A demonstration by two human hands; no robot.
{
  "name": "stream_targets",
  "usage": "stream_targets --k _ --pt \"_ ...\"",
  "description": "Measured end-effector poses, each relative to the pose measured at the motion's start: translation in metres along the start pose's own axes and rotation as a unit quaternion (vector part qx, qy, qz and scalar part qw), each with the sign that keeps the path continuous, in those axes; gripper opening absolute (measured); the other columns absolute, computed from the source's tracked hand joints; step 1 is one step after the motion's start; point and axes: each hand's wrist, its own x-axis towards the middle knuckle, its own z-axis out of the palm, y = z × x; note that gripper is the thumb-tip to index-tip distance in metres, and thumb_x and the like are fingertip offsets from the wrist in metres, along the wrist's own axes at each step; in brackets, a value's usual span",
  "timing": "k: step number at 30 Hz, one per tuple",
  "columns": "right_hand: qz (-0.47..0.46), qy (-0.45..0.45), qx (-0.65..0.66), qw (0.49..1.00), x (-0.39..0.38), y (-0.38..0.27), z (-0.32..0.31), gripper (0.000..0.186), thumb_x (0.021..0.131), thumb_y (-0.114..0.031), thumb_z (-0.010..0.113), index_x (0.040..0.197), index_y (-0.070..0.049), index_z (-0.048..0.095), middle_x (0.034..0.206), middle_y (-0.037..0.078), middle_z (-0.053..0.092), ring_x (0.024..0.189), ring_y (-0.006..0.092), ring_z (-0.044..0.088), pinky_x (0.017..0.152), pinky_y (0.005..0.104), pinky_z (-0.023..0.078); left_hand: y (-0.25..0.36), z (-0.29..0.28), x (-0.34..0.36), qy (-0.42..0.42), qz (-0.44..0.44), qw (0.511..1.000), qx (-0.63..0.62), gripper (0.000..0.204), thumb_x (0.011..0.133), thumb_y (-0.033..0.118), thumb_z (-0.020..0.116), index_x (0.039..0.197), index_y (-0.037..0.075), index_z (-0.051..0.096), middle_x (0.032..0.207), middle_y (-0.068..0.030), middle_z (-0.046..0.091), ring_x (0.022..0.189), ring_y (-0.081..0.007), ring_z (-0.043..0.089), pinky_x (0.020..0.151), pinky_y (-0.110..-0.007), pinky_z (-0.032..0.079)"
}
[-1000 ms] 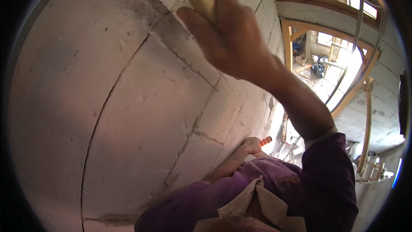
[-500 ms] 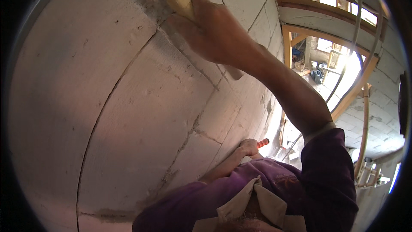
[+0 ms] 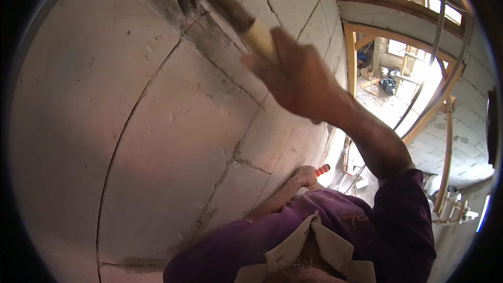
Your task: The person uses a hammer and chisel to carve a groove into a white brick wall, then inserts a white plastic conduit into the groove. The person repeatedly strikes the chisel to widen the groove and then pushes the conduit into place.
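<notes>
My right hand (image 3: 304, 76) is wrapped round the pale wooden handle of a claw hammer (image 3: 230, 8). Its dark curved head is at the upper left, in front of the block wall (image 3: 178, 105); whether it touches the wall I cannot tell. Low in the view, close to my chest, my left hand (image 3: 304, 175) is closed round a tool with a red grip (image 3: 322, 170). Only the dark-tipped end of that grip shows beyond the fingers; the rest is hidden.
A wooden door frame (image 3: 352, 68) stands at the right, with bags and timber in the bright space beyond. Cables (image 3: 439, 26) hang in front of it. Pale pipes or poles (image 3: 447, 152) rise at the far right. Open mortar joints and a crack run through the wall.
My right hand and the hammer have moved down and to the right, bringing the hammer head further into view. The left hand has barely moved.
</notes>
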Motion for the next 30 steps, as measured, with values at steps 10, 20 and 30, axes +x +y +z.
stream_targets --k 10,20,30 --pt "-0.036 -0.028 -0.029 0.999 0.003 -0.002 0.0 0.035 0.1 -0.031 0.059 0.096 0.003 0.052 0.06 0.009 0.058 0.046 0.0144 0.059 0.038 0.0274 0.045 -0.023 0.024 0.022 0.009 0.008 1.0 0.013 0.044 0.079 0.035 0.064 0.112 0.007 0.065 0.105 -0.0217 0.07 0.103 -0.0337 0.068 0.089 -0.042 0.052" --pt "-0.032 -0.035 -0.06 0.997 0.0 -0.004 -0.003 0.036 0.1 -0.031 0.059 0.104 0.004 0.051 0.062 0.014 0.061 0.049 0.0175 0.062 0.038 0.0285 0.048 -0.016 0.015 0.014 -0.004 0.016 1.0 0.013 0.061 0.079 0.051 0.064 0.13 0.019 0.051 0.107 -0.0225 0.069 0.104 -0.0361 0.066 0.089 -0.043 0.05" --pt "0.023 -0.053 -0.024 0.998 0.0 0.0 0.005 0.047 0.1 -0.041 0.056 0.104 0.005 0.05 0.065 0.015 0.062 0.049 0.0195 0.06 0.046 0.0349 0.049 -0.03 0.034 0.033 -0.032 0.05 0.997 0.044 0.081 0.08 0.067 0.063 0.148 0.032 0.037 0.109 -0.0232 0.067 0.104 -0.0386 0.065 0.089 -0.044 0.049"
